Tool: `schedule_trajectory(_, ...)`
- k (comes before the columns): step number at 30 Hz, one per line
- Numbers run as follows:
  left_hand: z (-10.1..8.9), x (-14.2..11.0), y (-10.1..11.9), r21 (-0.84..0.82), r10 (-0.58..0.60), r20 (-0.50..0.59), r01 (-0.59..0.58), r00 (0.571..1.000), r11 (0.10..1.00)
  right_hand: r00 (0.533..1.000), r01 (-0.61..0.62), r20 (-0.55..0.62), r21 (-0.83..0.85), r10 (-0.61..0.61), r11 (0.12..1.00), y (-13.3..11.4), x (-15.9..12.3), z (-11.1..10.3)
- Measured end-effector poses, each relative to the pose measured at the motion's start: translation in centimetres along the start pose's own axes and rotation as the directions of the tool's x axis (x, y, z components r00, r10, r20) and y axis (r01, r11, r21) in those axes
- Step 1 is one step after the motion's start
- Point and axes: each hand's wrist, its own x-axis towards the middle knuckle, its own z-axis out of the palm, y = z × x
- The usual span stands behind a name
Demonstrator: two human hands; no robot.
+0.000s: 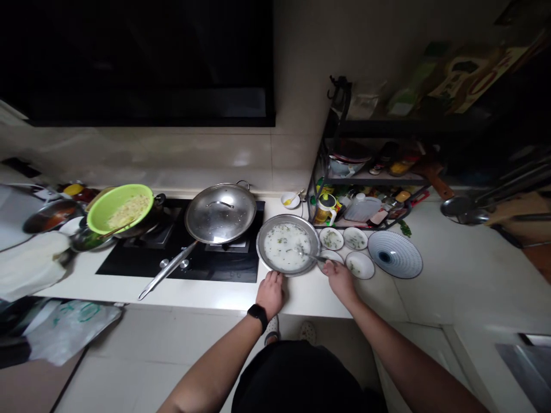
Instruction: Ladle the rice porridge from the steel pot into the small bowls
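Metal bowl; right fingers gripping utensil palm-down

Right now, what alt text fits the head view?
A person's right hand holds a utensil in a metal basin of white, green-flecked liquid, left hand at its rim; four small bowls to its right, lidded pan on stove.

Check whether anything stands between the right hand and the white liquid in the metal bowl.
Only the right rim of the metal bowl lies between; the ladle in the right hand reaches over it into the white liquid.
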Motion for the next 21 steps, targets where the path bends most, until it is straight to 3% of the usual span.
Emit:
schedule_trajectory(2, 0.0, 0.0, -0.1, -0.009, 0.003, 0.001, -0.003, 1.0, 1.0, 0.982, -0.187, -0.009, 0.163, 0.191, 0.969, 0.4, 0.1, 0.0)
schedule_trajectory(4, 0.0, -0.1, -0.2, -0.015, 0.009, 0.0, -0.009, 1.0, 1.0, 0.963, -0.258, -0.008, 0.273, 0.27, 0.927, 0.4, 0.2, -0.1)
schedule_trajectory(15, 0.1, -0.1, -0.5, -0.006, 0.018, -0.011, -0.018, 1.0, 1.0, 0.952, -0.267, -0.047, 0.357, 0.302, 0.895, -1.9, -0.5, -2.6)
schedule_trajectory(21, 0.2, -0.1, -0.4, -0.003, 0.017, -0.019, -0.017, 1.0, 1.0, 0.941, -0.293, -0.029, 0.428, 0.337, 0.855, -1.9, -0.9, -3.5)
